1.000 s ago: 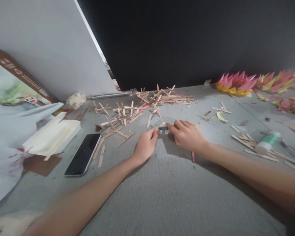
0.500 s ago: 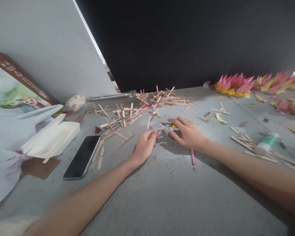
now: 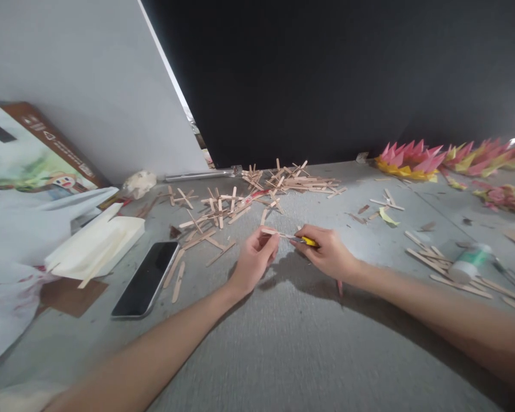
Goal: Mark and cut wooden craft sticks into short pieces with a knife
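Lettering on upper-left printed panel point(image 3: 38, 149): unreadable.
My left fingers point(image 3: 268, 247) pinch a wooden stick point(image 3: 281, 234); right fingers point(image 3: 320, 234) closed round yellow cutter point(image 3: 309, 241).

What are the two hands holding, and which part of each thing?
The left fingers pinch a thin wooden stick near one end. The right hand holds a cutter knife by its yellow handle.

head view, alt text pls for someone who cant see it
The left hand pinches a wooden stick while the right hand holds a yellow cutter close to it. Beyond lie scattered sticks; a phone lies left, pink-and-yellow pointed decorations far right.
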The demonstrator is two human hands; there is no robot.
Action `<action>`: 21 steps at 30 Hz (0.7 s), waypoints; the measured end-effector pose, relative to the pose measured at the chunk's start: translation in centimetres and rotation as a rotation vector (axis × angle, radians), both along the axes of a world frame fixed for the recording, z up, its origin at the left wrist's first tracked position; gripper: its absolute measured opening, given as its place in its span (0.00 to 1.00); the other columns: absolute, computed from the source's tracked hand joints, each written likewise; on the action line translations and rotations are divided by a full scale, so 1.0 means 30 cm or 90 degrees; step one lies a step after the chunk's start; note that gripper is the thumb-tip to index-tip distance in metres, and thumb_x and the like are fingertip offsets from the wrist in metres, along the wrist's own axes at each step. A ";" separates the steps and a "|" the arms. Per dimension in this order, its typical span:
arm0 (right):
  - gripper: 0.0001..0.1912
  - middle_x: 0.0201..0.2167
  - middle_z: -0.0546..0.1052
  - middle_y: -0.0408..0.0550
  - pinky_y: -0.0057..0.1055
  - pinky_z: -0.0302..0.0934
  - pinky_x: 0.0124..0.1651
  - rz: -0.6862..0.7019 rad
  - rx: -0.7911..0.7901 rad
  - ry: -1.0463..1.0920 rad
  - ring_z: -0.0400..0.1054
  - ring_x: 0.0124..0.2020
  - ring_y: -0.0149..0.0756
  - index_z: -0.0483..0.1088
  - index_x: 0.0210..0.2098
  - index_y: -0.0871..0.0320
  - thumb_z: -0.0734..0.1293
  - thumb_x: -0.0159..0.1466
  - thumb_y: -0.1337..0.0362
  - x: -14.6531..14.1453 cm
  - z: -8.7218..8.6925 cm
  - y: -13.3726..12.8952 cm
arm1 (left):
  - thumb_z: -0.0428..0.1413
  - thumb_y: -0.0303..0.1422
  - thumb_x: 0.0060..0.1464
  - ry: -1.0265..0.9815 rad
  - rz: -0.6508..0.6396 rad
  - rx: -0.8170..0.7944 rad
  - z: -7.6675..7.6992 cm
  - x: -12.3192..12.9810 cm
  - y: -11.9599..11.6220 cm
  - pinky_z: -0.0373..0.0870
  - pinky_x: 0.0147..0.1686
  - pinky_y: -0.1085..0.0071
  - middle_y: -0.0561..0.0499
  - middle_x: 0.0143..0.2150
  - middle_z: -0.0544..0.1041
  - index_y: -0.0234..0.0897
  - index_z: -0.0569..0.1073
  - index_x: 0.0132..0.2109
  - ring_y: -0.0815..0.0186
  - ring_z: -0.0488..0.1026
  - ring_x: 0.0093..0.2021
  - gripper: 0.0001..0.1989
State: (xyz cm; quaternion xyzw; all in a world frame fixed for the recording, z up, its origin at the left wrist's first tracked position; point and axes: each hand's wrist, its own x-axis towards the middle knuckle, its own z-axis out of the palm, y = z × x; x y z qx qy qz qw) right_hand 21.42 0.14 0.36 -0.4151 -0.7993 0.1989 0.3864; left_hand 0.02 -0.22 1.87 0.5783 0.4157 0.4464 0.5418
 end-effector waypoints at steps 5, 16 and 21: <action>0.06 0.39 0.79 0.50 0.30 0.64 0.42 0.032 0.039 -0.091 0.74 0.38 0.37 0.72 0.43 0.56 0.63 0.71 0.67 0.006 -0.020 -0.011 | 0.55 0.50 0.68 0.055 -0.037 0.035 -0.031 0.004 -0.002 0.64 0.26 0.75 0.56 0.29 0.71 0.37 0.71 0.54 0.72 0.67 0.24 0.21; 0.17 0.41 0.80 0.51 0.32 0.67 0.40 -0.137 0.042 -0.044 0.76 0.35 0.38 0.66 0.60 0.53 0.54 0.79 0.56 0.026 -0.008 -0.025 | 0.46 0.56 0.70 -0.042 -0.035 -0.027 -0.074 0.028 0.001 0.71 0.19 0.73 0.50 0.39 0.80 0.44 0.55 0.45 0.67 0.78 0.24 0.21; 0.18 0.38 0.81 0.50 0.31 0.67 0.39 -0.177 0.089 -0.073 0.77 0.33 0.37 0.69 0.58 0.55 0.54 0.79 0.56 0.045 -0.004 -0.002 | 0.48 0.50 0.72 0.000 -0.048 0.000 -0.077 0.019 0.002 0.59 0.18 0.77 0.61 0.31 0.68 0.43 0.57 0.52 0.75 0.67 0.18 0.17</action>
